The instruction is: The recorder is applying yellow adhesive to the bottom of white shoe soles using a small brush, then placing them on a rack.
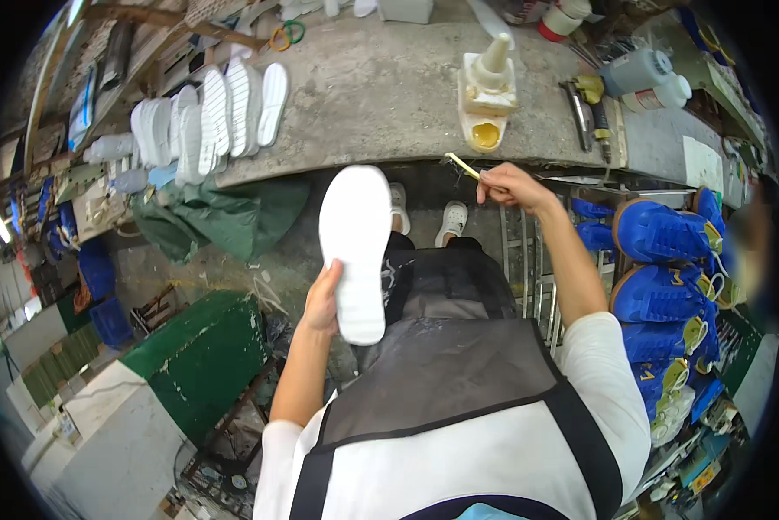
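Observation:
A white shoe sole stands on end in front of my body, its broad end away from me. My left hand grips it by the left edge near its lower end. In my right hand is a thin, pale-handled brush, pinched between the fingers, its dark tip pointing left. Just beyond that tip, at the bench edge, sits a glue dispenser with a cone-shaped top and a small cup of yellow glue. The brush tip is apart from the cup.
Several white soles stand in a row at the left of the worn grey bench. Pliers and plastic bottles lie to the right. Blue shoes are stacked on a rack at my right. Green cloth hangs below the bench.

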